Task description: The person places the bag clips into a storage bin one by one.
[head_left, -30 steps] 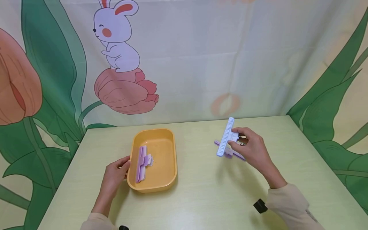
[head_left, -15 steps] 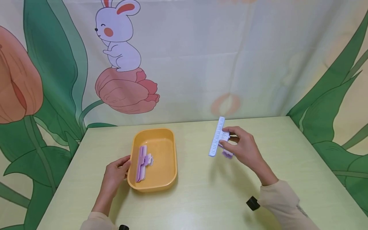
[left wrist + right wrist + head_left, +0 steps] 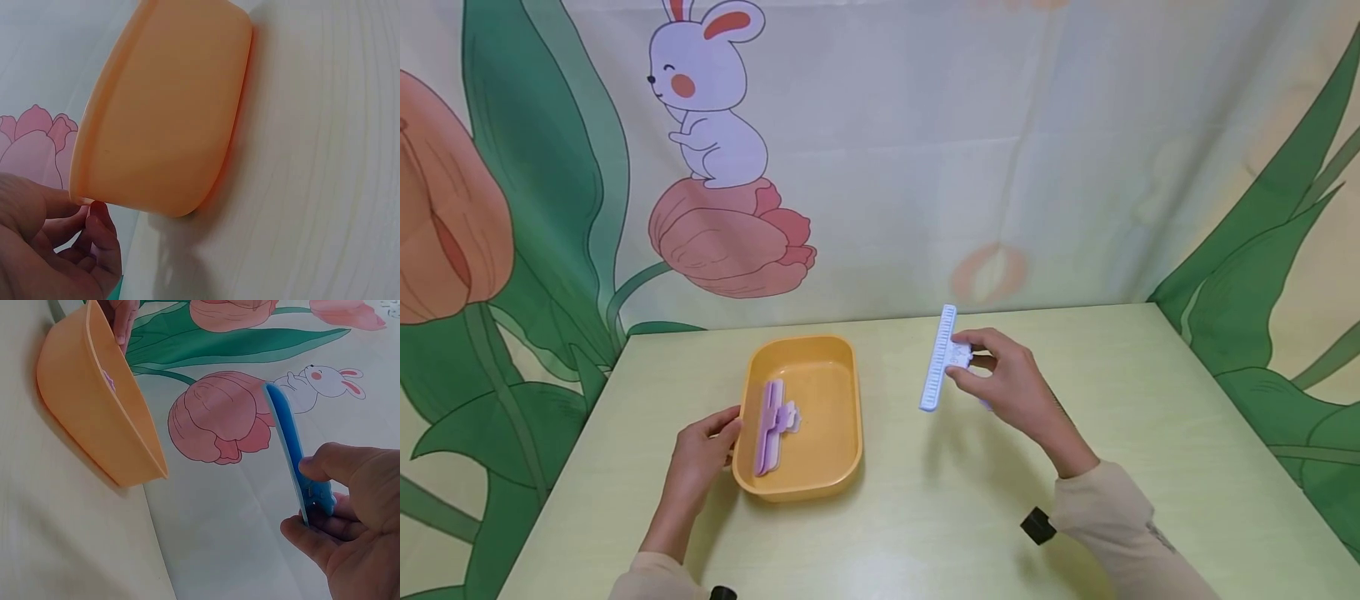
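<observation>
My right hand [image 3: 1011,383] pinches a light blue bag clip [image 3: 937,358] by its handle, between thumb and fingers, with the long ridged bar facing left. In the right wrist view the blue clip [image 3: 287,431] shows edge-on, held above the table. My left hand [image 3: 696,454] grips the left rim of a yellow-orange plastic tray [image 3: 823,479]; the left wrist view shows thumb and fingers pinching the rim of the tray [image 3: 169,106]. Inside the tray, along its left side, lies a purple bag clip [image 3: 767,429]. Another purple clip is almost wholly hidden behind my right hand.
The pale wooden table [image 3: 910,533] runs back to a printed curtain [image 3: 887,167] with a rabbit and tulips. A small black block [image 3: 1038,526] sits by my right sleeve.
My right hand has moved left with the blue bag clip, toward the tray, and now covers most of the purple clip on the table. The left hand and tray have stayed put.
</observation>
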Available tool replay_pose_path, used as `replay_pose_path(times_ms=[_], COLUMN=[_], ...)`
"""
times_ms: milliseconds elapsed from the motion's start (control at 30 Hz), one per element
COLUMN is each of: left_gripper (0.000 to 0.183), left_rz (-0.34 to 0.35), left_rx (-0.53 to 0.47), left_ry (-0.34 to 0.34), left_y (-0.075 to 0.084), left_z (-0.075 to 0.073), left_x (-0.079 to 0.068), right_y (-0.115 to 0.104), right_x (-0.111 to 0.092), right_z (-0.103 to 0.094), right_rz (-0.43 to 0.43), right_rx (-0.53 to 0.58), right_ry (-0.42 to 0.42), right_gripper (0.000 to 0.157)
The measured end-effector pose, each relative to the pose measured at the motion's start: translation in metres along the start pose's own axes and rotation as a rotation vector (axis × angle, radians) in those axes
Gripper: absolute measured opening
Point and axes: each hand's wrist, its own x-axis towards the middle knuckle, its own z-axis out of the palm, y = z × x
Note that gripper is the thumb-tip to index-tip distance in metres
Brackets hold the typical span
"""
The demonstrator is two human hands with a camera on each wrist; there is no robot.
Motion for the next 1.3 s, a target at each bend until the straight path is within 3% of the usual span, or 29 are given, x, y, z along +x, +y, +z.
replay_pose_path(times_ms=[733,1300], left_gripper=[0.044,0.044], left_rz=[-0.027,-0.039], left_rx=[0.013,0.011], left_ry=[-0.005,0.001], left_y=[0.002,0.001], left_z=[-0.001,-0.001], left_x=[0.001,0.003], right_y=[-0.006,-0.014], right_x=[0.022,0.034], right_z=[0.040,0.074], right_rz=[-0.120,-0.131], right_rx=[0.034,0.069], right_ry=[-0.093,-0.170], right_gripper=[0.037,0.036])
